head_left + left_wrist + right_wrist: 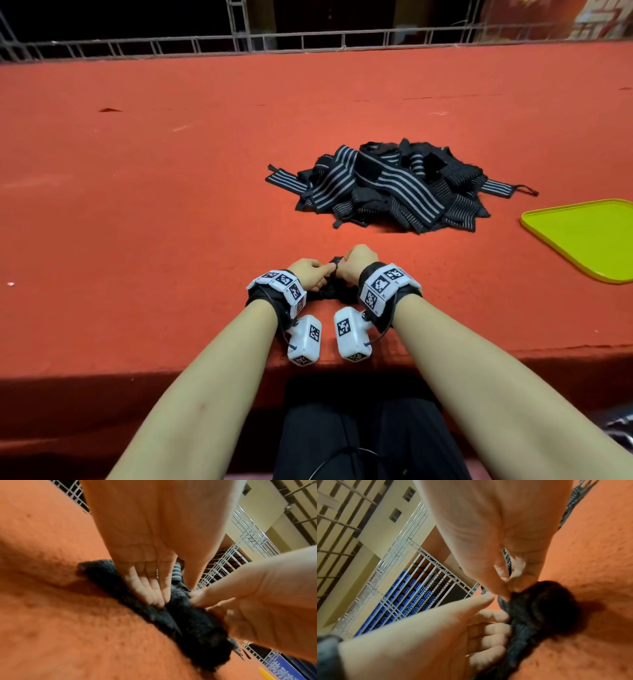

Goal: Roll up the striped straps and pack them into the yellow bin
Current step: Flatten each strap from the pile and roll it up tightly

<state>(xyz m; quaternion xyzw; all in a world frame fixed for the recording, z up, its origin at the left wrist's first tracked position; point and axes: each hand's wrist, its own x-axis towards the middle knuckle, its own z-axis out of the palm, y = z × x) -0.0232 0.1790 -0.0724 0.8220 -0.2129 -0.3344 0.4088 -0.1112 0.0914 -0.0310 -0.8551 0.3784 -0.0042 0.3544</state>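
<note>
A dark strap lies bunched at lower centre of the head view. A heap of black, grey-striped straps sits loose right of centre. The shallow yellow bin lies at the right edge.

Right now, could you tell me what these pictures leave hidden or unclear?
- Head view: the flat yellow plastic bin is cut off by the right edge.
- Head view: the left hand and right hand cover the dark strap; how far it is rolled is unclear.
- Wrist views: blurred; that strap's stripes barely show.
</note>
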